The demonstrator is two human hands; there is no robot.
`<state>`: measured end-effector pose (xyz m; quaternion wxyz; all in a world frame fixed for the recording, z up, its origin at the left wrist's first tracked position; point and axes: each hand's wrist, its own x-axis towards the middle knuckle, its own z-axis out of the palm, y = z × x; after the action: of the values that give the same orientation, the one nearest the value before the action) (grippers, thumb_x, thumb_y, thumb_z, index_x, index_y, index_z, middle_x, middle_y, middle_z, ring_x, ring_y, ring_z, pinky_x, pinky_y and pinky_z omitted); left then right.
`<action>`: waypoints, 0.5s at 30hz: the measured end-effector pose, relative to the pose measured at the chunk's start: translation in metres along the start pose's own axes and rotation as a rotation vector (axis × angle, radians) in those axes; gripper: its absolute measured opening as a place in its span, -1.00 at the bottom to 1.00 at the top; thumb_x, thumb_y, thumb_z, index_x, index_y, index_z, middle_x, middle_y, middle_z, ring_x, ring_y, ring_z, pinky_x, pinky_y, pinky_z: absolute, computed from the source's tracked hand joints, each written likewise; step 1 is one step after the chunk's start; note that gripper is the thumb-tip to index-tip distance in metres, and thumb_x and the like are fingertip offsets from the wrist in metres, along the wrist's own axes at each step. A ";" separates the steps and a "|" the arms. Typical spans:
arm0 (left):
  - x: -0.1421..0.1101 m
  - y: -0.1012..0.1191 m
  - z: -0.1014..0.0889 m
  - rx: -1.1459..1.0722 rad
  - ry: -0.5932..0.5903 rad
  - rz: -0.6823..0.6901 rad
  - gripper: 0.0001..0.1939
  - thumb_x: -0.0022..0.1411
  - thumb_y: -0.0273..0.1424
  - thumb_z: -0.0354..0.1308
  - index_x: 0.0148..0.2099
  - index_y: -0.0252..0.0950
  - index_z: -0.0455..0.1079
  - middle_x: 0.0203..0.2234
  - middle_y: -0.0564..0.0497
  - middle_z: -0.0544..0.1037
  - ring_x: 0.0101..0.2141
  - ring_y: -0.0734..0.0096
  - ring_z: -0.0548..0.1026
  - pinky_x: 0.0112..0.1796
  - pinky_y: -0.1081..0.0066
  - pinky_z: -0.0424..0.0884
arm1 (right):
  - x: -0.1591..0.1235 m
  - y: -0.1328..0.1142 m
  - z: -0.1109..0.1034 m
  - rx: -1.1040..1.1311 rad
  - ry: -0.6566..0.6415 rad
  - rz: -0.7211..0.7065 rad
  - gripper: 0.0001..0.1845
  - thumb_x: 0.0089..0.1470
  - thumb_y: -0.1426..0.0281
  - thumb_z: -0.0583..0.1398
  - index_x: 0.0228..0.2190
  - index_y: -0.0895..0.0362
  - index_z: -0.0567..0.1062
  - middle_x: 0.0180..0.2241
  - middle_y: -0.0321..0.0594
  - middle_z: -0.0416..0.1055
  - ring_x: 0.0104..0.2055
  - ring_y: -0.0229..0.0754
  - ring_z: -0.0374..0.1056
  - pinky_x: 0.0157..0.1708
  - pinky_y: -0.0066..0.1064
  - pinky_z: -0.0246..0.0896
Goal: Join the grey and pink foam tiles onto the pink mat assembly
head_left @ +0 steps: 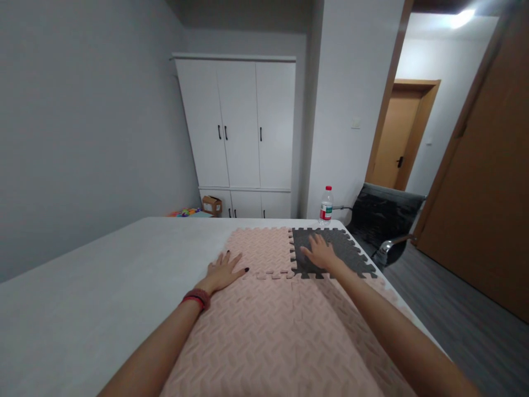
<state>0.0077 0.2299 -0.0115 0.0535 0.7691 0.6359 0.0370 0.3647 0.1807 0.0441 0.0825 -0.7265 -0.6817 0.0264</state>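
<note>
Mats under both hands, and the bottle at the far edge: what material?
Pink mats and grey mat: likely soft foam, matte, going by the embossed tread pattern and jigsaw-toothed edges. Bottle: looks like clear plastic, glossy, with a red cap and a printed label. Left hand and right hand lie flat on them.

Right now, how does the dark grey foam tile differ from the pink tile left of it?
Colour: the dark grey tile is charcoal, the pink tile pale pink. Contact: the right hand lies flat on the grey tile, while the left hand rests at the pink tile's left edge, partly on the table. Both have toothed interlocking edges and lie flat, joined side by side.
</note>
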 end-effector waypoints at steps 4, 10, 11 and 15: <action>-0.002 0.002 -0.002 0.004 -0.003 0.002 -0.15 0.03 0.26 -0.27 0.29 0.01 -0.13 0.29 -0.19 -0.15 0.25 -0.16 -0.24 0.09 -0.21 -0.16 | 0.017 -0.078 0.024 0.077 0.003 -0.201 -0.19 0.11 -0.09 -0.25 0.24 0.12 -0.14 0.31 -0.13 -0.38 0.32 -0.11 -0.50 0.20 -0.18 -0.44; -0.003 0.001 -0.005 0.005 -0.012 -0.015 -0.11 -0.01 0.29 -0.28 0.30 0.01 -0.15 0.30 -0.19 -0.17 0.26 -0.16 -0.26 0.09 -0.24 -0.18 | 0.012 -0.103 0.071 0.135 -0.074 -0.202 -0.01 -0.01 -0.23 -0.28 0.24 0.17 -0.10 0.29 0.09 -0.29 0.31 0.07 -0.44 0.17 0.03 -0.53; -0.002 0.004 -0.006 0.005 -0.016 -0.020 -0.10 -0.02 0.30 -0.27 0.29 0.00 -0.13 0.30 -0.19 -0.17 0.25 -0.17 -0.26 0.09 -0.25 -0.18 | 0.012 -0.101 0.072 0.139 -0.074 -0.205 0.00 -0.02 -0.24 -0.28 0.24 0.17 -0.10 0.29 0.09 -0.30 0.31 0.06 -0.45 0.18 0.02 -0.53; 0.006 0.025 -0.002 0.012 -0.025 -0.050 0.08 -0.10 0.32 -0.22 0.30 -0.31 -0.07 0.26 -0.40 -0.09 0.24 -0.24 -0.24 0.10 -0.25 -0.30 | 0.013 -0.098 0.069 0.141 -0.065 -0.201 -0.02 -0.02 -0.23 -0.28 0.24 0.15 -0.11 0.29 0.08 -0.30 0.32 0.05 -0.45 0.18 0.01 -0.54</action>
<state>0.0329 0.2316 -0.0060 0.0576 0.7536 0.6545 0.0222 0.2581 0.2047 -0.0079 0.1135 -0.6457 -0.7498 0.0895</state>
